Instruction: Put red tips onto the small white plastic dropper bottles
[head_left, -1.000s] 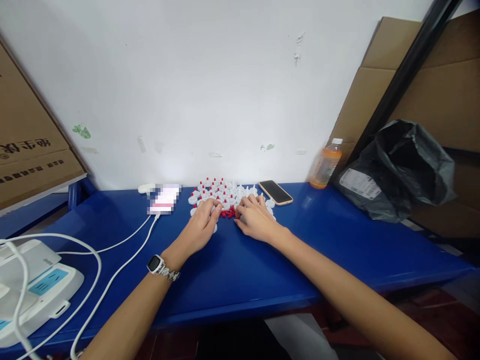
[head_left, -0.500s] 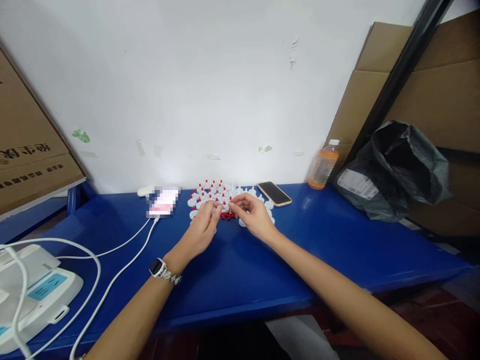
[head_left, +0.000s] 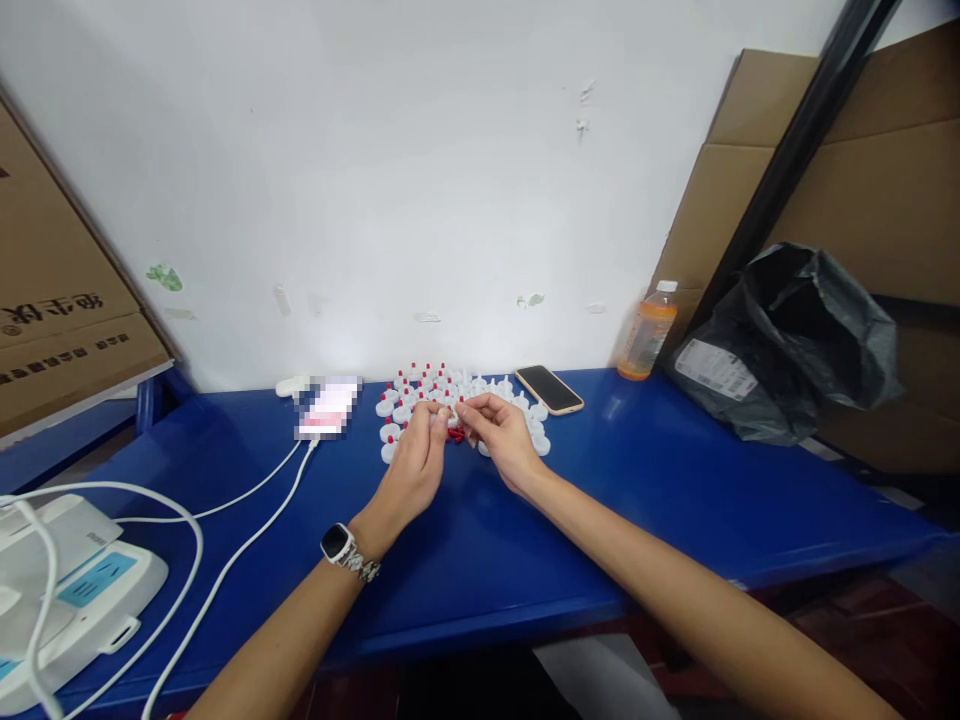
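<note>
My left hand [head_left: 416, 458], with a watch [head_left: 337, 543] at its wrist, is closed around a white round nozzle cap, mostly hidden by the fingers. Close against it, my right hand [head_left: 504, 437] pinches thumb and forefinger together at the cap's upper end; what lies between those fingertips is too small to make out. Small loose red tips [head_left: 457, 436] lie in a heap just behind and between the hands. White nozzle caps with red tips [head_left: 387, 405] stand in rows on the left and back. On the right are white nozzle caps without red tips [head_left: 538, 411].
A dark-screened phone [head_left: 550, 389] lies behind the right-hand caps, and a blurred-out lit screen [head_left: 328, 407] on the left. White cables and a power strip [head_left: 90, 600] occupy the left of the blue table [head_left: 675, 480]. An orange drink bottle [head_left: 647, 332] and black plastic bag [head_left: 780, 345] stand right.
My left hand and forearm have shifted slightly right, the wrist turning more upright and nearer to my right hand. The right hand has moved a little left and stays pinched.
</note>
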